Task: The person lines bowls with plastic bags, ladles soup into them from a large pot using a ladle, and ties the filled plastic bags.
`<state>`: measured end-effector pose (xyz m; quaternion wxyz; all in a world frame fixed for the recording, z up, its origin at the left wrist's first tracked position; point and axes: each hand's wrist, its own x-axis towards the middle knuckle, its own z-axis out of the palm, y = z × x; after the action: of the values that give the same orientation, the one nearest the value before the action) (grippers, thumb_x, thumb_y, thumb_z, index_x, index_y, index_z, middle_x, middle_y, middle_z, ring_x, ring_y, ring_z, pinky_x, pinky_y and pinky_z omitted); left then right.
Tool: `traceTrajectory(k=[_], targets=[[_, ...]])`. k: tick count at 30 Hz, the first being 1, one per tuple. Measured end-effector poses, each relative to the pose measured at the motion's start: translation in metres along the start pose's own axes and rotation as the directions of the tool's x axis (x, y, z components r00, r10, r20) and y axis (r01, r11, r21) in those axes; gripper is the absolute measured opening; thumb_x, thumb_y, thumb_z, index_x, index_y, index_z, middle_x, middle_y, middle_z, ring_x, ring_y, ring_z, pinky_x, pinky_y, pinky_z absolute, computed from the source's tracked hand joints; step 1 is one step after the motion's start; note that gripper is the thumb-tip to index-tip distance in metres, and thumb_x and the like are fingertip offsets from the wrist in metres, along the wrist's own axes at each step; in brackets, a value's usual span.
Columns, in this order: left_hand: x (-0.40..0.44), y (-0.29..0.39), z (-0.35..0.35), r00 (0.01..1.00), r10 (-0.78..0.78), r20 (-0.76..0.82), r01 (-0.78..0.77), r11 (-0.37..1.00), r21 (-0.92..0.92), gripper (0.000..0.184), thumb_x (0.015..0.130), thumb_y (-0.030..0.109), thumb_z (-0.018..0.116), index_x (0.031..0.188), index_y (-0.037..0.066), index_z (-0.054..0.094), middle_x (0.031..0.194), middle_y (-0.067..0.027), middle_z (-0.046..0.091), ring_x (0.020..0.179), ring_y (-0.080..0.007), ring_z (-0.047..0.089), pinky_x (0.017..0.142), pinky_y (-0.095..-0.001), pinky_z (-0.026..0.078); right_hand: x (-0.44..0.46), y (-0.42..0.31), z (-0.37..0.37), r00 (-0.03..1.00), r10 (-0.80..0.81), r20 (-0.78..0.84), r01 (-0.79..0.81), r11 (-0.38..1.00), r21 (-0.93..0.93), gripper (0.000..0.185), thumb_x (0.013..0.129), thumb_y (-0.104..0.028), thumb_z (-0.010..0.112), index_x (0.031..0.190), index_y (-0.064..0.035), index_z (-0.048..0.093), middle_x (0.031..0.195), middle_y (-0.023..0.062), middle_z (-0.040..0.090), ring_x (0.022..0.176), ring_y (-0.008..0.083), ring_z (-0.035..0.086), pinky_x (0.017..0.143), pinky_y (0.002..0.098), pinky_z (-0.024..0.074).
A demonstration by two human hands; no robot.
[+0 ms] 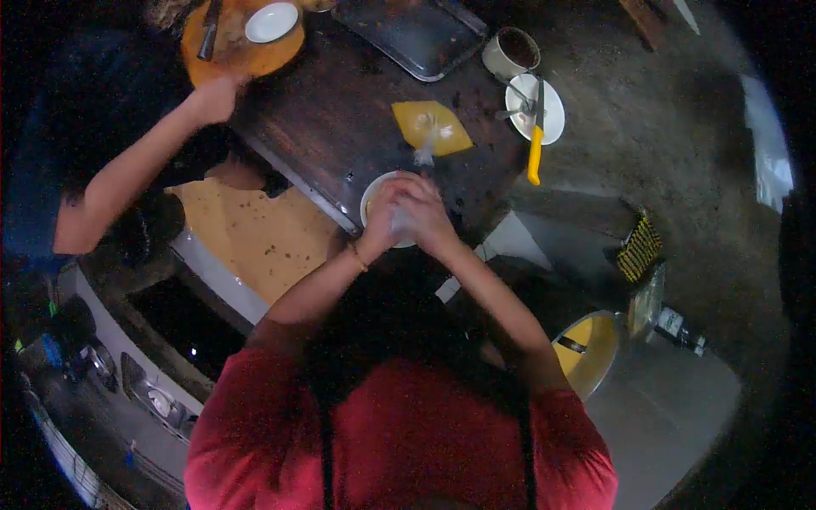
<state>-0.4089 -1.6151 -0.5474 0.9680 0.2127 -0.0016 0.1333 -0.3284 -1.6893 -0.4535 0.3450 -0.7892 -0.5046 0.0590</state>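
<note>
On the near edge of a dark wooden table (pixel 319 102), right in front of the person in the red shirt (pixel 408 433), there's a white bowl (pixel 366 204), and both hands are over it. The left hand (pixel 384 206) and right hand (pixel 425 208) are pressed together with the fingers overlapping, so they cover most of the bowl. Something pale shows between them, but it's too blurry for me to say what it is, and I honestly can't tell if either hand is pinching anything.

Just beyond the hands, a yellow bag (pixel 433 126) lies flat on the table, its clear, bunched end towards the bowl. Farther back there's a dark tray (pixel 416 38). Over to the right of that is a pale mug (pixel 505 58) with something dark inside, and just on the near side of it a white plate (pixel 552 110) with a knife lying across it, yellow handle (pixel 535 157) sticking out over the near rim.

Far left, a round orange-brown board (pixel 204 59) has a small white dish (pixel 271 23) and a dark-handled tool (pixel 209 38) on it. Another person's hand (pixel 212 100) is at the near side of that board, kinda motion-blurred, with the arm coming in from the left.
</note>
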Motion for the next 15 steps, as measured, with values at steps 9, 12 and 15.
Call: traceTrajectory(k=[9, 12, 15], targets=[[0.033, 0.108, 0.078, 0.867, -0.497, 0.046, 0.016, 0.12, 0.993, 0.025, 0.083, 0.02, 0.053, 0.103, 0.005, 0.056, 0.111, -0.013, 0.053, 0.112, -0.03, 0.043, 0.098, -0.0392, 0.03, -0.019, -0.005, -0.044, 0.92, 0.374, -0.115, -0.374, 0.927, 0.02, 0.022, 0.087, -0.02, 0.047, 0.09, 0.0001, 0.056, 0.088, 0.0122, 0.05, 0.081, 0.0228, 0.047, 0.069, 0.0322, 0.0398], [0.044, 0.091, 0.045, 0.798, -0.46, 0.389, -0.367, 0.142, 0.919, 0.013, 0.079, 0.018, 0.054, 0.081, 0.006, 0.056, 0.089, -0.0088, 0.054, 0.098, -0.0277, 0.049, 0.088, -0.0385, 0.033, -0.041, 0.01, -0.026, 0.827, 0.551, -0.112, -0.525, 0.828, 0.197, 0.023, 0.087, -0.022, 0.049, 0.085, -0.0002, 0.056, 0.08, 0.0109, 0.051, 0.072, 0.0204, 0.049, 0.062, 0.031, 0.0396], [0.044, 0.09, 0.043, 0.73, -0.391, 0.561, -0.587, 0.063, 0.807, 0.012, 0.073, 0.018, 0.056, 0.076, 0.006, 0.055, 0.086, -0.0067, 0.054, 0.097, -0.0248, 0.05, 0.089, -0.0386, 0.033, -0.053, 0.036, -0.009, 0.688, 0.724, 0.056, -0.687, 0.624, 0.372, 0.025, 0.085, -0.025, 0.054, 0.08, -0.0008, 0.055, 0.067, 0.0087, 0.051, 0.06, 0.0191, 0.049, 0.053, 0.0323, 0.0389]])
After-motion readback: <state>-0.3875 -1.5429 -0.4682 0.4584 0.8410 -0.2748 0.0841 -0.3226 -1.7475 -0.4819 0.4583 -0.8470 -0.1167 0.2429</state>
